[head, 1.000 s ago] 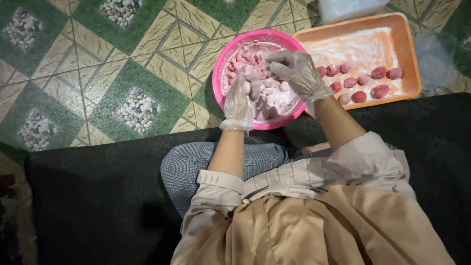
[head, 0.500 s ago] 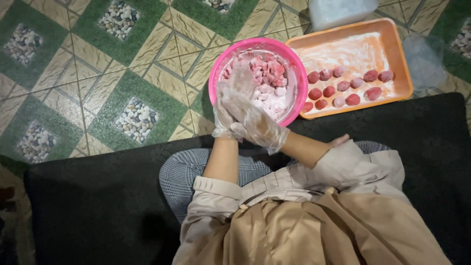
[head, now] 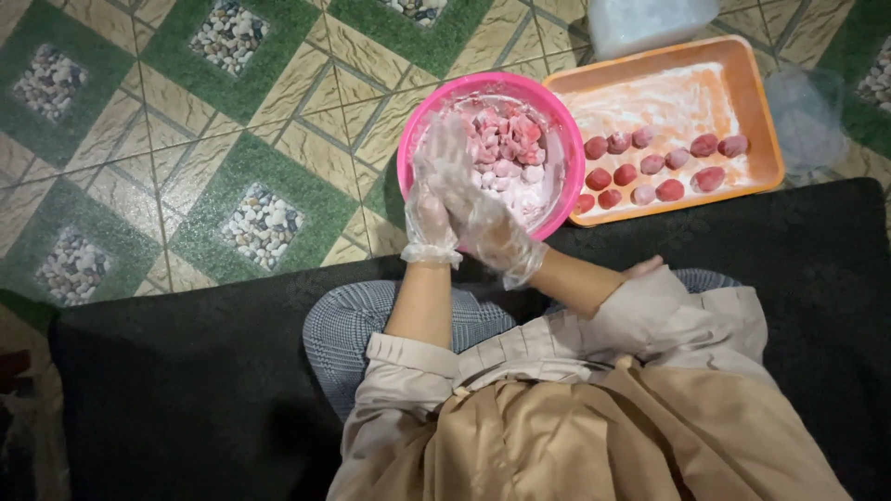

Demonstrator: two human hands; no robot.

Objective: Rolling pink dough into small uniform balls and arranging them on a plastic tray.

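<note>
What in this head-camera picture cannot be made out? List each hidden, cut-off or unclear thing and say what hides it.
- Anything between the palms: the left hand and right hand are pressed together in clear gloves.
- Near rim of the pink bowl: covered by the hands.
- White container: cut off by the top edge.
- Clear plastic beside the orange tray: too blurred to identify.

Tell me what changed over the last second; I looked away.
The right hand left the pink bowl and closed against the left hand, palms pressed together at its near rim. Anything between them is hidden. Bowl and orange tray of balls stayed put.
</note>
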